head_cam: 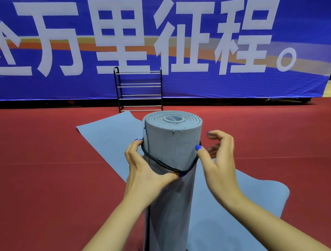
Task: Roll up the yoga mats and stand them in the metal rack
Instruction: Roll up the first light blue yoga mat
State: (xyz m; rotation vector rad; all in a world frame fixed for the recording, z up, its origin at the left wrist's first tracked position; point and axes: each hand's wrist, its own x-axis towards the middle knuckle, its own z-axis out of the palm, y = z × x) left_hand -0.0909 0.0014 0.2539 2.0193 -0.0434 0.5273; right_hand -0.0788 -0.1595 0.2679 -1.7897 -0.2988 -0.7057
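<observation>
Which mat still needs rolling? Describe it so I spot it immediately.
Start at the blue banner and black metal rack. On the red floor before them lies a flat grey-blue yoga mat. Unlike the upright rolled grey mat, it is unrolled.

Both forearms bare, no sleeves in view. Left hand (pixel 144 167) and right hand (pixel 217 156): fingernails painted bright blue. No rings, no wristwear.

Flat mat (pixel 109 138) lies between rolled mat (pixel 172 144) and rack (pixel 139 89).
</observation>
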